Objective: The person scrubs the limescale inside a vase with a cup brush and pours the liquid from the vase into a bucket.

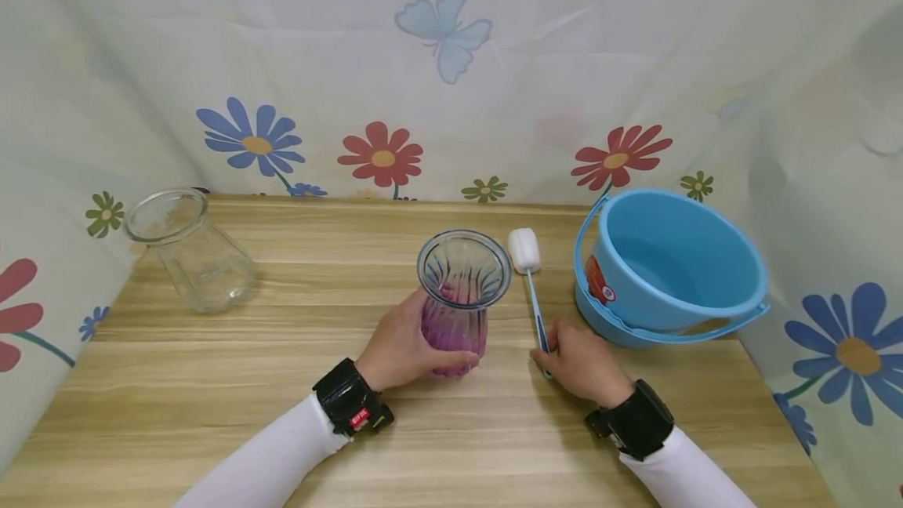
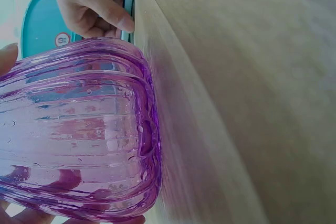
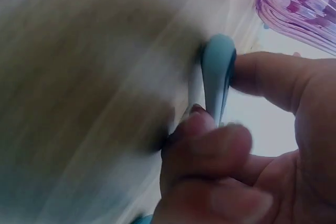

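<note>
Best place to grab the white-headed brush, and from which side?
I'd pinch the brush by the near end of its slim blue handle, coming from the person's side: the white head points away and the handle runs back toward the person. The right hand grips it there.

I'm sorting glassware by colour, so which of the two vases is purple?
The ribbed vase held in the left hand: its lower part is tinted purple, while the clear vase standing farther left, unheld, is colourless.

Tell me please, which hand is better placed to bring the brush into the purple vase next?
Probably the right hand: it grips the brush by its handle, while the left hand holds the vase.
</note>
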`<state>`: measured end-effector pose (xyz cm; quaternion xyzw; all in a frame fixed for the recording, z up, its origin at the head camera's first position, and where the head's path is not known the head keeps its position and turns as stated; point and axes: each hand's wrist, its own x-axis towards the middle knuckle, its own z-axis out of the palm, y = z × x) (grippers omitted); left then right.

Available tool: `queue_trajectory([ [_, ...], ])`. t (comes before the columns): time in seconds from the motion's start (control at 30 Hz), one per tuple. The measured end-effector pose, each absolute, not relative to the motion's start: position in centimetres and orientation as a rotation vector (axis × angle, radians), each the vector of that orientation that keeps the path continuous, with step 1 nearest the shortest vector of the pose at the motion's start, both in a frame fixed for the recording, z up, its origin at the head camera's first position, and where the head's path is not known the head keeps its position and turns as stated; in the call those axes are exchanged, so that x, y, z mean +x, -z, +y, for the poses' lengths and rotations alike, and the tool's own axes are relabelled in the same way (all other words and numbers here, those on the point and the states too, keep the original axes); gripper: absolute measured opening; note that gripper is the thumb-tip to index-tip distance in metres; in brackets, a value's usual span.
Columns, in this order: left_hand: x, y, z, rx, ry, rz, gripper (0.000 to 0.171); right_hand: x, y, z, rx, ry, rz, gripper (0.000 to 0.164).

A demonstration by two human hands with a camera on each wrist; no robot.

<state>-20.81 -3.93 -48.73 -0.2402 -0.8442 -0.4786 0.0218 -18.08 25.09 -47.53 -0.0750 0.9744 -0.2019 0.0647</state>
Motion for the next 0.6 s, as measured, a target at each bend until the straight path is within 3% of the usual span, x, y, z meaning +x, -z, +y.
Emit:
queue_trajectory([
  [0.23,-20.7,48.8,-3.9,-0.736,1.482,-2.624,0.093,-17.7,46.8,25.0,-0.166,0.655,2.982,0.017],
  [0.43,-20.7,48.8,-4.0,-0.723,1.464,-2.628,0.094,-17.0,45.7,25.0,-0.158,0.688,3.067,0.032],
  [0.6,-20.7,48.8,-4.0,-0.717,1.451,-2.632,0.095,-16.5,45.1,25.0,-0.165,0.726,3.224,0.033],
])
